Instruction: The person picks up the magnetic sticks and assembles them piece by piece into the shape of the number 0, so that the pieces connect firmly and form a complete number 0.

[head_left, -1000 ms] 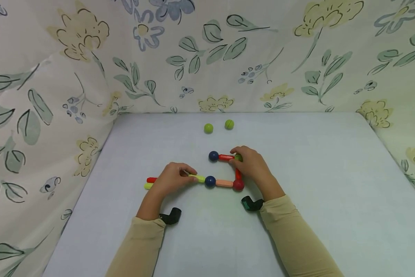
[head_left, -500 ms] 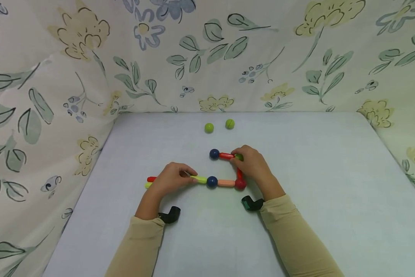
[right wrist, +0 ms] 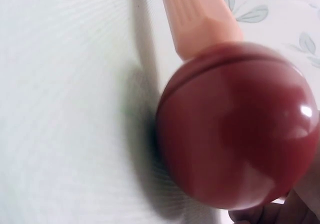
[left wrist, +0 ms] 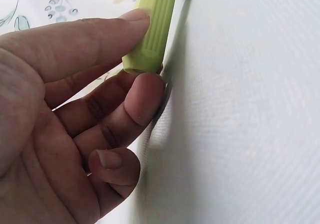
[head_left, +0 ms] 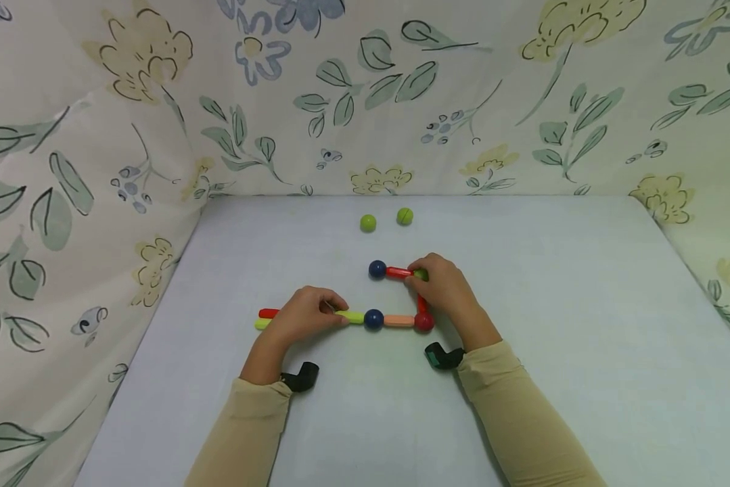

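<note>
My left hand [head_left: 306, 314] pinches a yellow-green rod [head_left: 354, 317] between thumb and fingers; the left wrist view shows the thumb along the ribbed rod [left wrist: 155, 29]. The rod's far end meets a dark blue ball [head_left: 373, 319]. From that ball an orange rod [head_left: 398, 321] runs to a red ball [head_left: 424, 322], which fills much of the right wrist view. A red rod [head_left: 422, 304] leads up to a green ball [head_left: 422, 274], partly hidden by my right hand [head_left: 446, 287], which grips it. Another red rod [head_left: 398, 272] joins that ball to a second blue ball [head_left: 377, 269].
Two light green balls [head_left: 368, 223] lie near the back of the white table [head_left: 553, 284]. Ends of a loose red rod [head_left: 268, 314] and a yellow-green rod [head_left: 262, 325] poke out left of my left hand. Floral cloth [head_left: 365, 122] hangs behind and at the sides.
The lower row, from the first blue ball to the red ball, has shifted very slightly right. Both hands keep their holds and barely move.
</note>
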Demonstrator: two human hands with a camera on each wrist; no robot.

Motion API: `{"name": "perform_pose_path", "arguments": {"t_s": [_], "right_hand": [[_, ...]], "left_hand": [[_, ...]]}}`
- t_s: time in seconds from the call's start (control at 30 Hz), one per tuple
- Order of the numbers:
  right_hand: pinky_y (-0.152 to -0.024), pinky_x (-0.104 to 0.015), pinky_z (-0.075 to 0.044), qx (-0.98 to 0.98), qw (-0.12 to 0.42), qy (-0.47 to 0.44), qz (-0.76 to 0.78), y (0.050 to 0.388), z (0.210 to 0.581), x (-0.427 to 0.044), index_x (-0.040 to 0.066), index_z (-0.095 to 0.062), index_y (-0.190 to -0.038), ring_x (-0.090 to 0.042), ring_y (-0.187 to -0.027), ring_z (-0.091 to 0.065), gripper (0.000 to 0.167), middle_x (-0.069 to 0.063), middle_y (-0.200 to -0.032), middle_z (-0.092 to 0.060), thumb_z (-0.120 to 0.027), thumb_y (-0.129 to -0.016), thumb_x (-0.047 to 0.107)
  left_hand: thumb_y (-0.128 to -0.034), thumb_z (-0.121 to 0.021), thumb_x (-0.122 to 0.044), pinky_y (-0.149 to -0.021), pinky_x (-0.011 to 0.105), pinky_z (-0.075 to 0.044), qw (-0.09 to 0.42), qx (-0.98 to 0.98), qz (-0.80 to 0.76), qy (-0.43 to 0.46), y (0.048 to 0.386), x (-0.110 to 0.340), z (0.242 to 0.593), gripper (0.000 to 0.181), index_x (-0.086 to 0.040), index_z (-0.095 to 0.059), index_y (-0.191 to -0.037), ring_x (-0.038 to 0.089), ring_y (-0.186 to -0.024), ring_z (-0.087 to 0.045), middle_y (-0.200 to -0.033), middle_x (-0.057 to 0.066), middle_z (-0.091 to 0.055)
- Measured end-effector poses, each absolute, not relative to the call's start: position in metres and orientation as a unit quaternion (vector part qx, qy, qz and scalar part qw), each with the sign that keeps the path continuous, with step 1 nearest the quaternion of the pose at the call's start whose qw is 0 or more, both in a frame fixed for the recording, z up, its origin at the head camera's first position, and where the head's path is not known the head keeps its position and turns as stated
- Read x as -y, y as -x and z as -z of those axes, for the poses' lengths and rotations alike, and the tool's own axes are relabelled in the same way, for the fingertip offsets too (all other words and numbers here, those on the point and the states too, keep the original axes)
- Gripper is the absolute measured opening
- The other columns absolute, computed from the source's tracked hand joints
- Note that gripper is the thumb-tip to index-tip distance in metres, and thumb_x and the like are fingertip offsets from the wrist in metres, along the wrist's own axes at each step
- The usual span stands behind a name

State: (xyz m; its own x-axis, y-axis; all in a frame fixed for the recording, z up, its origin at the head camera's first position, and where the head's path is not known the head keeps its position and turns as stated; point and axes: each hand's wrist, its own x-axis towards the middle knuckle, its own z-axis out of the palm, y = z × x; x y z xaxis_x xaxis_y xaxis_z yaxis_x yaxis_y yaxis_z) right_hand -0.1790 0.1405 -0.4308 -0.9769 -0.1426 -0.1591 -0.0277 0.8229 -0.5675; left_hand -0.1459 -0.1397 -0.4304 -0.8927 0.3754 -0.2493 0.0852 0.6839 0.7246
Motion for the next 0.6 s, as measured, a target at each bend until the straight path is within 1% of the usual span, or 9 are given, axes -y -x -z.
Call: {"name": "perform_pose_path", "arguments": {"t_s": [0.17,0.47,0.6], "right_hand": [[-0.087,-0.04,-0.05,-0.95,0.101,0.038,0.294,0.1807,0.4322,-0.1422,0.013,-0.069,-0.12,-0.026,-0.099,-0.054,0.031,-0.009,-0.117,-0.061,-0.068,-0.092,0.028],[-0.083,-0.039,-0.049,-0.952,0.103,0.028,0.287,0.1816,0.4309,-0.1418,0.012,-0.069,-0.119,-0.027,-0.097,-0.054,0.032,-0.01,-0.114,-0.061,-0.068,-0.092,0.028],[-0.083,-0.038,-0.049,-0.953,0.1,0.024,0.286,0.1817,0.4321,-0.1428,0.012,-0.069,-0.119,-0.026,-0.096,-0.053,0.031,-0.01,-0.112,-0.061,-0.068,-0.092,0.028]], "left_hand": [[-0.083,-0.079,-0.021,-0.079,0.029,-0.051,0.196,-0.896,-0.378,-0.122,0.1458,0.1402,0.4295,0.019,-0.02,-0.076,-0.101,0.012,-0.084,-0.061,-0.097,-0.005,-0.069],[-0.0848,-0.077,-0.021,-0.081,0.03,-0.052,0.202,-0.885,-0.405,-0.11,0.1457,0.1419,0.4303,0.019,-0.021,-0.076,-0.104,0.013,-0.087,-0.062,-0.102,-0.005,-0.07],[-0.0862,-0.076,-0.02,-0.083,0.032,-0.053,0.193,-0.886,-0.408,-0.108,0.1464,0.1419,0.4329,0.019,-0.02,-0.075,-0.105,0.014,-0.088,-0.062,-0.102,-0.004,-0.07]]}}
